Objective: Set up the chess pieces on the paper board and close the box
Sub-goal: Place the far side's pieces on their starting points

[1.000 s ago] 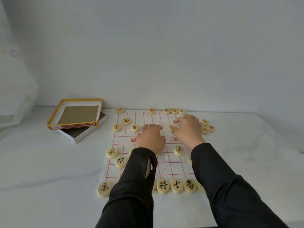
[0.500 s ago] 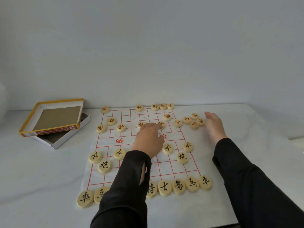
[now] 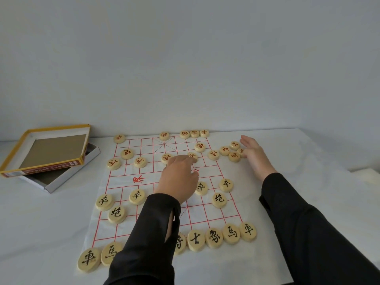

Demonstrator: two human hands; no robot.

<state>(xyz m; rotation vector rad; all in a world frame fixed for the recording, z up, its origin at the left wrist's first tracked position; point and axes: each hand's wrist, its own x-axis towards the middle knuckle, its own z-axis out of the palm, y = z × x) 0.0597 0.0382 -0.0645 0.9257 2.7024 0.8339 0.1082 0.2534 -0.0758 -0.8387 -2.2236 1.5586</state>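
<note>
Left hand laid knuckles-up over paper board, fingertips on a red piece; grasp cannot be told. Right hand spread flat, released, at 2 o'clock beside loose pieces.

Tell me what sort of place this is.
Probably a plain indoor room with a table set up for a game. A bare pale wall rises behind a white tabletop holding a paper board, round wooden pieces and an open box. Nothing identifies the building.
</note>
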